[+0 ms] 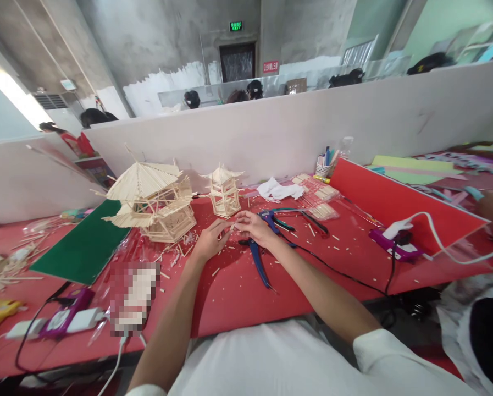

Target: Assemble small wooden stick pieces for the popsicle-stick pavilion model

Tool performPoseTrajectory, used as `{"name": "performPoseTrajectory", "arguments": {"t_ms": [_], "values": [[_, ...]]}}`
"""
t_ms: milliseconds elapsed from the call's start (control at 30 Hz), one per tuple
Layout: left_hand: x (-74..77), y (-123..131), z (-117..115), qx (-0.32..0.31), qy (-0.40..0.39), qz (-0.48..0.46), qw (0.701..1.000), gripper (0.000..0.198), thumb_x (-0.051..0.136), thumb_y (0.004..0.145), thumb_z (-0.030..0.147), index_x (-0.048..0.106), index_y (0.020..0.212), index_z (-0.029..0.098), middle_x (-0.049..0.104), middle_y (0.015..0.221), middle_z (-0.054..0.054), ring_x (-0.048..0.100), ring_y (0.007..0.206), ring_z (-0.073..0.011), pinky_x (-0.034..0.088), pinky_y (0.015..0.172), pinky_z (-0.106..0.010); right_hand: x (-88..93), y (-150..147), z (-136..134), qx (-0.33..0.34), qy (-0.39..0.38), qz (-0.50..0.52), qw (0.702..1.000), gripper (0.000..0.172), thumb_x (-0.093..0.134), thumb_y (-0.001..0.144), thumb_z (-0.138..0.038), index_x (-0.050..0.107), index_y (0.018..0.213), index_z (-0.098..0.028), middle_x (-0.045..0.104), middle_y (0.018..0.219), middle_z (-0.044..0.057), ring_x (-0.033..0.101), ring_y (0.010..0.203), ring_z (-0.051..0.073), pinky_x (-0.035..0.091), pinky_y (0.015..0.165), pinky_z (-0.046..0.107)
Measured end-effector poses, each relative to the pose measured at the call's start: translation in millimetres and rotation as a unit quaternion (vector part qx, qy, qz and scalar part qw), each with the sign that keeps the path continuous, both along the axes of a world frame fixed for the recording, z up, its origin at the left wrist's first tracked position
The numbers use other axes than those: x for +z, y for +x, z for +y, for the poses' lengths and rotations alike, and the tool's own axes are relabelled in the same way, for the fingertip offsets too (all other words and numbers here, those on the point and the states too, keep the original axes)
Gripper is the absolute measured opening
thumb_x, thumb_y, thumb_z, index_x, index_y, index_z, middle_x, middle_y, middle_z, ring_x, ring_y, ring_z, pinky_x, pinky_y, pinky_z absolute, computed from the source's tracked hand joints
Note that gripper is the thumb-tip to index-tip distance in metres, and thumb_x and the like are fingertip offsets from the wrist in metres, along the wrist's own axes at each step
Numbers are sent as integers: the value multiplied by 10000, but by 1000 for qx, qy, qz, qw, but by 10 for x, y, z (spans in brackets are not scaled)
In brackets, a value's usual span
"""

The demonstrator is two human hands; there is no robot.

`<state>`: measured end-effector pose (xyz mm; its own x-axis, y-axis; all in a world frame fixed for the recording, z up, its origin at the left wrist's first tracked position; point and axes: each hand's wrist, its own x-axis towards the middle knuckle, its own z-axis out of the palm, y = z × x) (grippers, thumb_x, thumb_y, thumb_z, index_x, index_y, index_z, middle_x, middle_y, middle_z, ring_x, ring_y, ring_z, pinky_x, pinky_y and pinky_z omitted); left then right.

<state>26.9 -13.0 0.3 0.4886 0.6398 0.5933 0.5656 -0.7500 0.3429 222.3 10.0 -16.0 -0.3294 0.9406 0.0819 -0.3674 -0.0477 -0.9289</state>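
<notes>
My left hand (213, 239) and my right hand (252, 226) meet over the middle of the red table. Their fingers pinch around something small and pale between them, too small to name. Just beyond them stands a small pavilion model (225, 192) built of wooden sticks. To the left sits a larger stick pavilion (151, 201) with a wide roof. Beside my right hand lies a blue glue gun (271, 220). Blue-handled pliers (258, 263) rest under my right wrist, their handles towards me.
Stick scraps litter the red table (221, 308). A green board (83, 245), a phone (137, 297) and a purple power strip (67, 313) lie left. Bagged sticks (318, 198), a red board (406, 206) and another purple power strip (394, 245) lie right. A white partition (246, 132) stands behind.
</notes>
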Motion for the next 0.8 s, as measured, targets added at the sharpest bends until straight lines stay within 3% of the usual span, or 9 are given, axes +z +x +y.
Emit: {"name": "performPoseTrajectory", "arguments": {"t_ms": [367,800], "values": [[19,-6,-20,-21,-23,-1,1000,278,511,953,272,634,1193,207,680,1077,-85,649,982,-174,522,888,-303,18,67,-3,62,-22,13,998,411,853,649,-251,582,956,-214,676,861,-10,693,737,140,590,605,234],[49,24,-54,-30,-23,-32,999,251,535,951,300,652,1144,190,686,1036,-85,646,942,-175,516,874,-306,148,96,-76,77,-17,6,997,433,858,638,-280,556,941,-214,661,825,-27,675,652,116,583,584,223]]}}
